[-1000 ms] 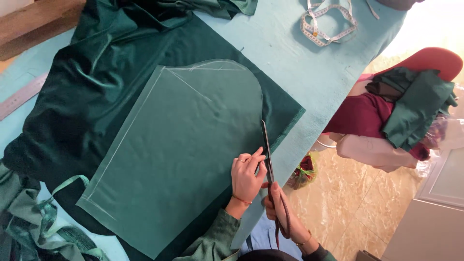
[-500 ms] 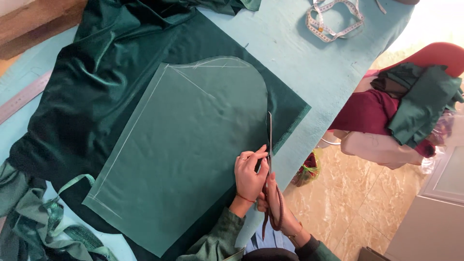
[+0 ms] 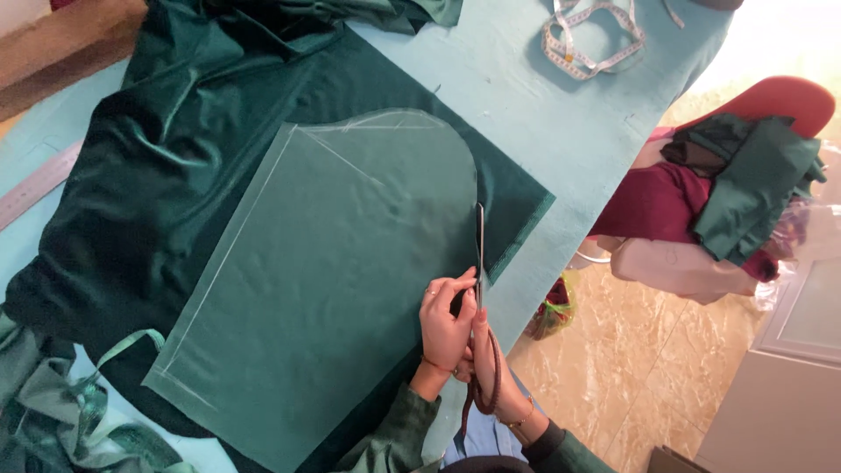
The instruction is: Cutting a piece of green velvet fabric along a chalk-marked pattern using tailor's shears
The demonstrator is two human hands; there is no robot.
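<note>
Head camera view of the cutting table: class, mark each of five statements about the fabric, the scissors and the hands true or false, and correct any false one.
1. The right hand holds scissors whose blades lie along the edge of the pale green pattern piece. True.
2. The left hand rests flat on a metal ruler. False: it presses on the pattern piece beside the scissors; the ruler lies far off at the table's left edge.
3. The dark green fabric lies under the pattern piece. True.
4. A measuring tape lies coiled on the pattern piece. False: it lies on the bare table, at the far end.
5. The chair is bare. False: clothes are piled on it.
</note>
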